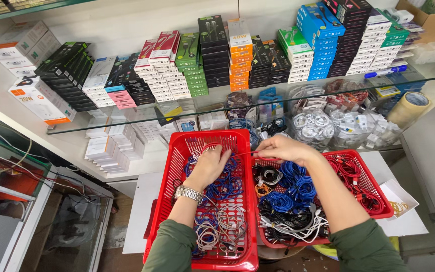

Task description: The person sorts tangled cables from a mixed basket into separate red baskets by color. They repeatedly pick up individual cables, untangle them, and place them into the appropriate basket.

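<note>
Hands: left hand [208,163] curled into blue cables [217,184] in the left red basket [177,151], centre frame | right hand [283,148] pinching a thin red cable [247,154] over the right red basket [378,201] | judgement: draw it out slowly to avoid snagging neighbouring coils.

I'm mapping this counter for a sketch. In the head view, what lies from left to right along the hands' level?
Left red basket → left hand → right hand → right red basket → small white box.

Glass shelf [429,75] stacked with boxed goods [217,55] against white wall [122,25], white counter [142,201] below, glass display case [36,221] at left
</note>
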